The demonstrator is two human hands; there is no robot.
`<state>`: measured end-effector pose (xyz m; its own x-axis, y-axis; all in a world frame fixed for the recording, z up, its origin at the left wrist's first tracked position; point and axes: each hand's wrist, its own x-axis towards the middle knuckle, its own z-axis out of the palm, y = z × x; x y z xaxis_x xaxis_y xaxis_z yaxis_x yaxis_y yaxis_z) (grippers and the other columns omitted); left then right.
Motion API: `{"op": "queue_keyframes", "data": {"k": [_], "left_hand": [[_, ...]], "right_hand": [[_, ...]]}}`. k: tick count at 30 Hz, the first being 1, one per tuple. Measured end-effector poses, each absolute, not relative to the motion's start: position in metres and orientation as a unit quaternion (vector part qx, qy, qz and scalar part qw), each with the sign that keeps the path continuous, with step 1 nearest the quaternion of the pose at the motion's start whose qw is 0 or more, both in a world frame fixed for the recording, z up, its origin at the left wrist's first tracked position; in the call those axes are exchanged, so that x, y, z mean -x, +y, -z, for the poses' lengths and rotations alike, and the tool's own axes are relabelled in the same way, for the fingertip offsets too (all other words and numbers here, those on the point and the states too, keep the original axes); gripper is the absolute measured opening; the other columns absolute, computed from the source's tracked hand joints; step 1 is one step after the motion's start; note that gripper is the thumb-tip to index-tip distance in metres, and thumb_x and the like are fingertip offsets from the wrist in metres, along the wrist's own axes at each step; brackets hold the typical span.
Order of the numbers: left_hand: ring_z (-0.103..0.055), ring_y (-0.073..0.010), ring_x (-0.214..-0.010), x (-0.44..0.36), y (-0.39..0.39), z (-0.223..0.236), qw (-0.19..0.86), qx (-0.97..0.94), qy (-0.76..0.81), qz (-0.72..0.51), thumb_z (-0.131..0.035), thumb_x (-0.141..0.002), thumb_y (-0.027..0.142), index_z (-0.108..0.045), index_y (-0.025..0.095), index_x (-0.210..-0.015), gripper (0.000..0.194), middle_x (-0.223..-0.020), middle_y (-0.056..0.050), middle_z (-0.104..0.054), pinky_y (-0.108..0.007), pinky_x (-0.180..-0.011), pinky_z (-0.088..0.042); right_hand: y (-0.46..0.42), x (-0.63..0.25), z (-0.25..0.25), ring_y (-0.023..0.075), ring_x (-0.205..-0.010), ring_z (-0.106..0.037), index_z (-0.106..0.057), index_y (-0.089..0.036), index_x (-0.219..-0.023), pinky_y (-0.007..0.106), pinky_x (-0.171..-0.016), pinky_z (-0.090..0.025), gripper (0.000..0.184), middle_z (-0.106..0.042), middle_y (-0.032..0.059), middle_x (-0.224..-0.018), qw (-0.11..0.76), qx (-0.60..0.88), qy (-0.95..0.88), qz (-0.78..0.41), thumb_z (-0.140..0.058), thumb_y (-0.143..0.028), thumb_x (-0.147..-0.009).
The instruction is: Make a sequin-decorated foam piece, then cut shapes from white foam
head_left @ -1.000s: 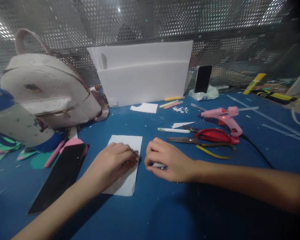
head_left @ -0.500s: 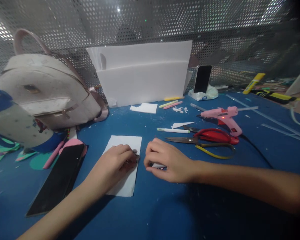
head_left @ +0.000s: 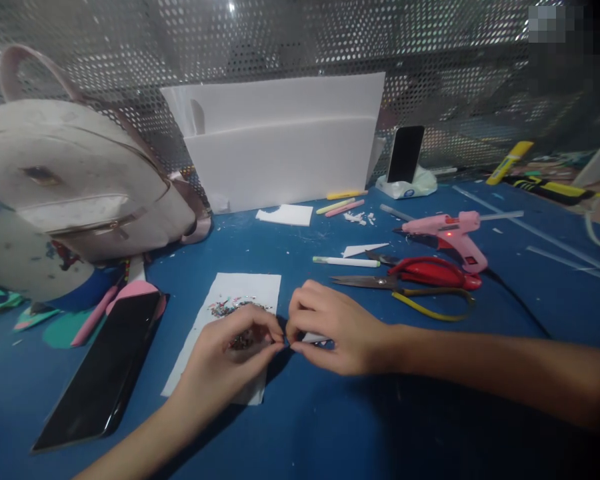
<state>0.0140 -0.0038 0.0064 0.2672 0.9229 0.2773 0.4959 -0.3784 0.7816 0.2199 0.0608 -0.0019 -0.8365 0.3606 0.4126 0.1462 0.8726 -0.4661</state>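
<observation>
My left hand (head_left: 235,347) is over the right side of a white paper sheet (head_left: 190,363), thumb and forefinger pinched together. What they pinch is too small to make out. Tiny multicoloured shiny bits (head_left: 225,308), like beads or rhinestones, lie heaped on the paper, partly hidden beneath that hand. Close by, nearly touching its fingertips, my right hand (head_left: 340,327) is closed low over the blue table. A small white piece (head_left: 315,338) shows between its curled fingers and thumb; most of it is hidden.
Scissors (head_left: 365,282), red-handled pliers (head_left: 430,272), a white marker (head_left: 347,262) and a pink glue gun (head_left: 445,230) lie beyond my right hand. A dark phone (head_left: 100,373) lies left, near a backpack (head_left: 80,180). White boards (head_left: 285,160) and a propped phone (head_left: 406,155) stand behind.
My left hand has lifted from the heap and moved right to the right hand's fingertips, uncovering more bits. The right hand has barely moved. The view has shifted slightly.
</observation>
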Motion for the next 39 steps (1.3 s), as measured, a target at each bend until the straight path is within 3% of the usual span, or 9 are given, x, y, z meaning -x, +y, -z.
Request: {"op": "queue_keyframes", "data": {"k": [20, 39], "left_hand": [[-0.063, -0.0076, -0.072, -0.0186, -0.0078, -0.0011, 0.322, -0.706, 0.468, -0.422, -0.070, -0.077, 0.006, -0.064, 0.023, -0.086, 0.021, -0.078, 0.005, -0.068, -0.012, -0.067, -0.053], [-0.064, -0.0086, -0.074, -0.0191, -0.0069, -0.0024, 0.300, -0.730, 0.456, -0.411, -0.070, -0.078, 0.006, -0.064, 0.023, -0.088, 0.020, -0.080, 0.004, -0.068, -0.016, -0.070, -0.052]], "right_hand": [[0.0606, -0.2193, 0.0039, 0.0167, -0.081, -0.040, -0.059, -0.014, -0.085, 0.031, -0.075, -0.035, 0.012, -0.053, 0.0056, -0.091, 0.236, 0.113, -0.946, -0.189, -0.050, -0.022, -0.089], [0.0612, -0.2197, 0.0048, 0.0166, -0.082, -0.040, -0.059, -0.014, -0.084, 0.031, -0.075, -0.035, 0.011, -0.053, 0.0053, -0.090, 0.244, 0.109, -0.944, -0.193, -0.051, -0.021, -0.088]]}}
